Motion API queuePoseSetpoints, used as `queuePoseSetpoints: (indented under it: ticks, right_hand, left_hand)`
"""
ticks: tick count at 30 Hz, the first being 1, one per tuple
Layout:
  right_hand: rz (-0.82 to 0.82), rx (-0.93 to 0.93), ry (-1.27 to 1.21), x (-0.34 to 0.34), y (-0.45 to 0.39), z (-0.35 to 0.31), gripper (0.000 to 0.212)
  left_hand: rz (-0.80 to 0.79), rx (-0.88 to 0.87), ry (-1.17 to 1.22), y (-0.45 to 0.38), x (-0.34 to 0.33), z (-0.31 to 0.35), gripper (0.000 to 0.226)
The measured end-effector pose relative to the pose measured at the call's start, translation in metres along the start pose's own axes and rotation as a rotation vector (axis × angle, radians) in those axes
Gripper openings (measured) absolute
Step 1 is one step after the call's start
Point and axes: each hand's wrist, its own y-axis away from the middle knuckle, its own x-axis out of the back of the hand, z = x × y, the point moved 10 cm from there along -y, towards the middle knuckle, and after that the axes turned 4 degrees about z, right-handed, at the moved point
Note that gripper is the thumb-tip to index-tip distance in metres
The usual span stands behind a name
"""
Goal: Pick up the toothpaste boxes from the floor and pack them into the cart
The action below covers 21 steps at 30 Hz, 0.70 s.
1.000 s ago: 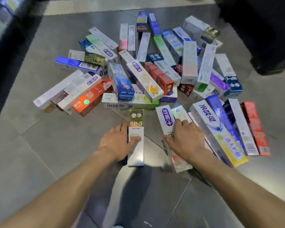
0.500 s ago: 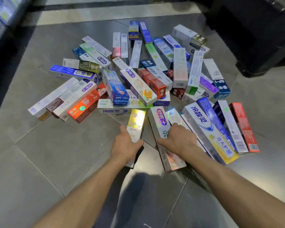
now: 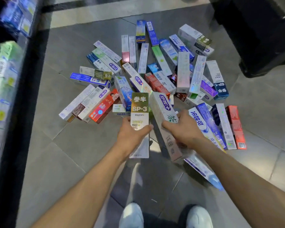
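At the far left a dark-framed cart runs along the edge of the view, with blurred boxes already stacked inside, so we judge that is where our load goes. Moving right, our left hand curls round the lower half of the gold SP-3 box, thumb across its printed face and fingers behind, holding it lengthwise so the long carton stays level and clear of the floor. Just right of it, our right hand wraps over the white and purple box near its middle, and a second pale and blue box sticks out below that wrist; we cannot tell whether the fingers grip it too or it merely rests beneath. So we count two boxes surely lifted, perhaps three. Beyond the hands, the pile of toothpaste boxes spreads over the grey tiles, overlapping too much to count exactly; we make out several dozen. At the far right stands a dark bin. Near the bottom edge our two white shoes show.
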Motion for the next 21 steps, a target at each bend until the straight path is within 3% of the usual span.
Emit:
queuePoseSetpoints:
  ticks: [9,15,18,21]
  right_hand:
    - [-0.109,-0.099,-0.504,0.162,0.148,-0.135,0.055]
    - [-0.183,0.013,-0.581,0.301,0.274,-0.245,0.045]
    - [-0.143,0.052,-0.614,0.37,0.334,-0.296,0.064]
    - [-0.054,0.093,-0.68,0.428,0.385,-0.329,0.067]
  left_hand:
    - [-0.009,0.038,0.176,0.16,0.062,0.191,0.075]
    - [-0.045,-0.017,0.276,0.291,0.102,0.357,0.044]
    - [-0.084,-0.056,0.304,0.364,0.117,0.435,0.039]
    - [-0.072,-0.124,0.31,0.426,0.131,0.495,0.032]
